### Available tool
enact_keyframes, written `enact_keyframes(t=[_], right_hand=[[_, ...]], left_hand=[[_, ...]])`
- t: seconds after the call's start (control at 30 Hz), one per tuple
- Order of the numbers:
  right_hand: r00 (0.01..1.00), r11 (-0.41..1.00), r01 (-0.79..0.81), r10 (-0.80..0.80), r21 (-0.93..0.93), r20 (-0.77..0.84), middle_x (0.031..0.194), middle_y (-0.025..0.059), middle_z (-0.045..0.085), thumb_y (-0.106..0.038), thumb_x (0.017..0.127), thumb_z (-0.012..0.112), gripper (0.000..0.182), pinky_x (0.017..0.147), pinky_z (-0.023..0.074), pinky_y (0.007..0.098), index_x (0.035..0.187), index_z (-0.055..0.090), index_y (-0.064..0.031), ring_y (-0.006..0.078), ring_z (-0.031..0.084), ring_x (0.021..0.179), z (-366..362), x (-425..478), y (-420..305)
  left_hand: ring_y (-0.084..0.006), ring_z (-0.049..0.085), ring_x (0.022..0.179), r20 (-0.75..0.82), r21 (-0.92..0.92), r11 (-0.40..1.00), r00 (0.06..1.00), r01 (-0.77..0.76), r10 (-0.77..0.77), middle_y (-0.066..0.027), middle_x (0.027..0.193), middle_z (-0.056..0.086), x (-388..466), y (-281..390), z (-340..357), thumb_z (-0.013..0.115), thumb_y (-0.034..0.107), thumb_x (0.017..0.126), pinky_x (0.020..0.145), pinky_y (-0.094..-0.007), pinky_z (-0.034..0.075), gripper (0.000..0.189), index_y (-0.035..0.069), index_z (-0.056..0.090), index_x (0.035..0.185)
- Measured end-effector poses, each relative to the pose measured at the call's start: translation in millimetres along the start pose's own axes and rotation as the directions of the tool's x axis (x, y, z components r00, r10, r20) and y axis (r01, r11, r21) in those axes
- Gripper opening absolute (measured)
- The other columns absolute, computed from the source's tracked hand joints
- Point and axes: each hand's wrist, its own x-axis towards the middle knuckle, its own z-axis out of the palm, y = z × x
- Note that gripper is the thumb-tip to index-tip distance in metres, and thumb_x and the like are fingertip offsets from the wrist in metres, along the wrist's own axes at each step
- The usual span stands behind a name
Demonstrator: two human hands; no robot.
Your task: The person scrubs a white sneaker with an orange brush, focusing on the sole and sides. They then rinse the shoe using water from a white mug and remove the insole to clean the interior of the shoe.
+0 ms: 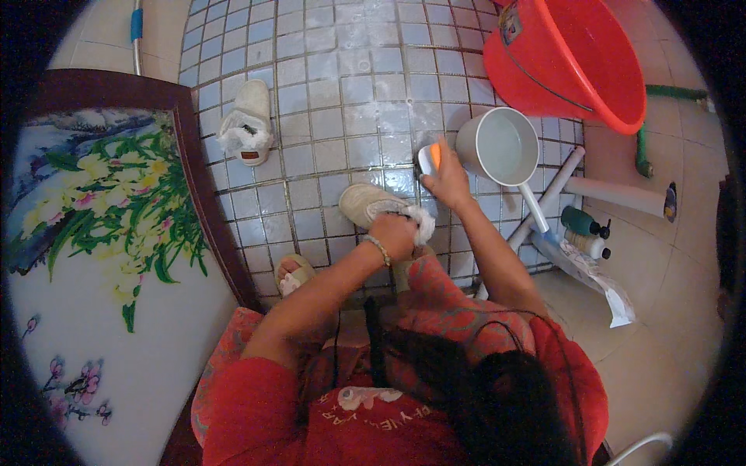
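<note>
My left hand (394, 236), with a beaded bracelet at the wrist, grips a beige fleece-lined shoe (364, 204) by its heel and opening. Low over the tiles, the shoe's toe points up and left; my fingers hide part of its lining. In my right hand (453, 182) is an orange-and-white scrub brush (428, 161), apart from the shoe and just left of a white long-handled water dipper (506, 145). Cloudy water fills much of the dipper. A second beige shoe (252, 105) stands on the tiles at the upper left, its white fleece showing.
A large red bucket (539, 70) is at the upper right. White pipes (618, 195), a green bottle (578, 220) and a white bottle (588, 244) lie along the right wall. On the left is a flower-painted door panel (116, 192). My slippered foot (293, 274) rests below.
</note>
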Motion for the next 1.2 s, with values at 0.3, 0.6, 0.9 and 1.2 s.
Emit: enact_keyframes(t=[0.3,0.6,0.9,1.2], right_hand=[[0.950,0.862,0.217,-0.078,0.458,-0.304,0.133,0.0198,0.039,-0.012,0.063,0.073,0.089,0.103,0.0303,0.0342,0.137,0.025,-0.0002,0.0281,0.039,0.124,-46,2,-57],[0.947,0.877,0.322,-0.297,0.356,-0.125,0.128,0.0174,0.045,-0.011,0.063,0.067,0.080,0.100,0.0342,0.0364,0.135,0.033,-0.0044,0.0309,0.045,0.119,-2,-8,-89],[0.948,0.909,0.310,-0.273,0.280,-0.164,0.125,0.0169,0.050,-0.019,0.066,0.072,0.072,0.097,0.0381,0.0356,0.130,0.042,-0.0049,0.0295,0.050,0.114,1,44,-104],[0.930,0.908,0.344,-0.294,0.241,-0.218,0.123,0.0198,0.050,-0.023,0.067,0.074,0.075,0.097,0.0376,0.0345,0.129,0.039,0.0002,0.0309,0.050,0.114,-24,82,-98]], left_hand=[[-0.0240,0.062,0.088,-0.147,-0.951,0.309,0.890,-0.007,-0.432,-0.0117,0.098,0.063,37,-51,-37,0.056,0.003,0.077,0.078,-0.0375,0.050,0.035,0.006,0.054,0.112],[-0.0103,0.058,0.075,-0.056,-0.939,-0.255,0.836,-0.230,-0.546,-0.0030,0.100,0.060,56,-57,-58,0.046,-0.004,0.076,0.055,-0.0224,0.045,0.043,0.005,0.052,0.117],[-0.0161,0.060,0.081,-0.133,-0.978,-0.062,0.830,-0.197,-0.542,-0.0049,0.095,0.062,62,-94,-65,0.049,0.001,0.078,0.067,-0.0303,0.049,0.031,0.002,0.055,0.108],[-0.0123,0.058,0.082,-0.187,-0.930,0.368,0.865,-0.002,-0.466,-0.0016,0.096,0.062,94,-58,-19,0.053,0.000,0.078,0.074,-0.0292,0.047,0.024,0.002,0.059,0.101]])
